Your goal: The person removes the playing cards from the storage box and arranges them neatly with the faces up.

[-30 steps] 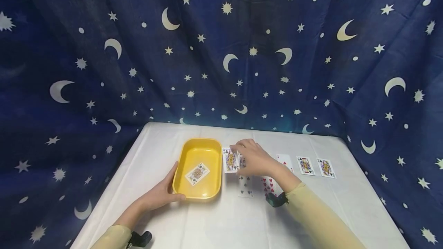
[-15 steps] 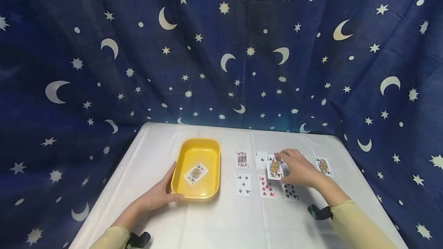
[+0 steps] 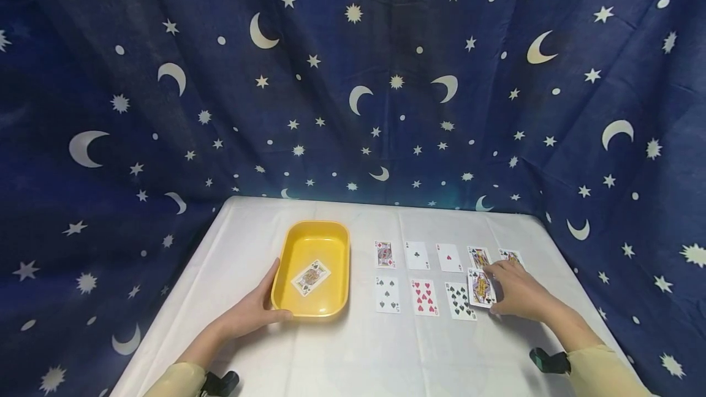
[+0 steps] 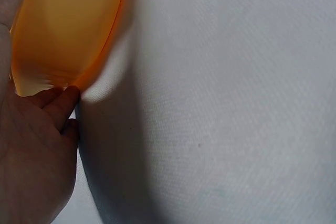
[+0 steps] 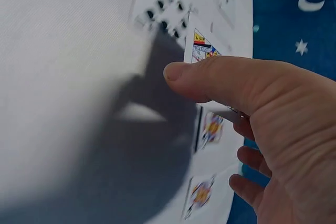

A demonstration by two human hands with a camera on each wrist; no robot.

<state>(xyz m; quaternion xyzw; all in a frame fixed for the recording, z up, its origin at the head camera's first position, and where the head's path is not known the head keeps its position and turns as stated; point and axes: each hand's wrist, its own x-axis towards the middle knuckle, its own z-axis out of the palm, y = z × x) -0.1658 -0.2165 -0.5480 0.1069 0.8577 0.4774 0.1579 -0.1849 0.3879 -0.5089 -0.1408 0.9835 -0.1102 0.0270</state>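
Observation:
In the head view my left hand (image 3: 248, 308) holds the near left corner of a yellow tray (image 3: 343, 287), thumb along the near side and fingers along the left wall. In the left wrist view, fingertips rest against the wall of that tray (image 4: 79, 35). A face card (image 3: 311, 277) lies tilted inside it. My right hand (image 3: 521, 290) pinches a black-suited queen card (image 3: 481, 290) between thumb and fingers, beside a ten of spades (image 3: 460, 301). In the right wrist view the thumb presses across the face of this queen card (image 5: 202, 45), its shadow falling on the cloth.
Face-up cards lie in two rows on the white cloth (image 3: 358, 360). A red-suited face card (image 3: 385, 254), two aces and two more face cards make the far row. The near row has a five of spades (image 3: 388, 294) and a red-heart card (image 3: 425, 297). A starry curtain (image 3: 353, 78) stands behind.
My right hand has carried the queen card rightward from beside the tray, past the red-heart card, to the right end of the near row. The left hand stays at the tray.

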